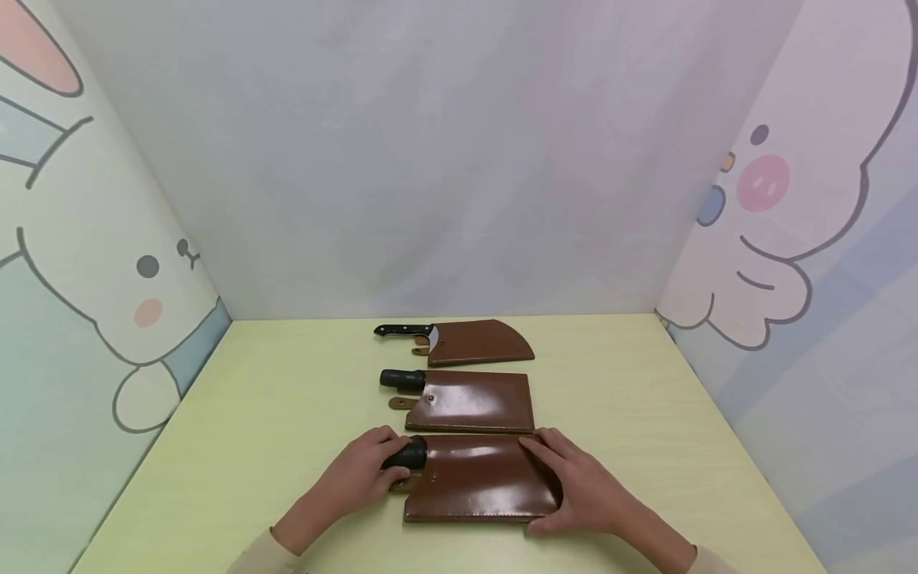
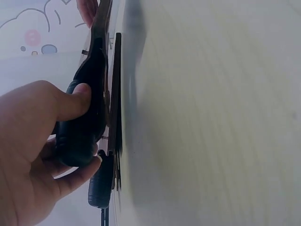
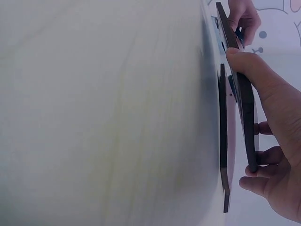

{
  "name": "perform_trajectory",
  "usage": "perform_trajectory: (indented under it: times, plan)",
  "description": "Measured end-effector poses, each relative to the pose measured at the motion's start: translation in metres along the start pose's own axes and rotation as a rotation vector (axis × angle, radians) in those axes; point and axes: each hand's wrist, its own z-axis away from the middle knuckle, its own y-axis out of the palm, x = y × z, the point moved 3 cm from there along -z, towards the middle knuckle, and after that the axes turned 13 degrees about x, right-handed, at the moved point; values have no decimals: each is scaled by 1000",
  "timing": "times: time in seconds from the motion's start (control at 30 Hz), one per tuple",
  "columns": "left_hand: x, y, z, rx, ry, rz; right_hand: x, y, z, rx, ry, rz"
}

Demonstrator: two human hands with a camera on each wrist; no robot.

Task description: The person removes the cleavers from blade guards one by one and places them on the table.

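The nearest cleaver lies in a glossy brown leather sheath (image 1: 484, 482), its black handle (image 1: 411, 453) pointing left. My left hand (image 1: 362, 469) grips that handle, thumb on one side and fingers curled round the other, as the left wrist view shows. At the sheath's right end, my right hand (image 1: 582, 485) holds the edges between thumb and fingers. Seen edge-on in the right wrist view, this sheath (image 3: 244, 99) stands farther off the tabletop than the sheath (image 3: 223, 117) beyond it. A strap (image 1: 403, 483) sticks out below the handle.
Behind it lies a second sheathed cleaver (image 1: 473, 401) with a black handle. Farther back is a third sheathed knife (image 1: 480, 343), its riveted black handle to the left. All three rest in a column on the pale yellow table (image 1: 251, 414), enclosed by a grey back wall (image 1: 445, 159) and printed side walls.
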Motion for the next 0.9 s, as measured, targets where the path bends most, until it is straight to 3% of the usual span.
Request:
perform_trajectory:
  times: [0.27, 0.57, 0.9]
  plan:
    - [1, -5, 2, -67, 37, 26, 3, -11, -1, -25, -1, 7]
    - [4, -12, 5, -208, 124, 47, 6, -21, -1, -44, 23, 3]
    - [2, -17, 7, -217, 105, 41, 6, -24, -1, -59, 19, 6]
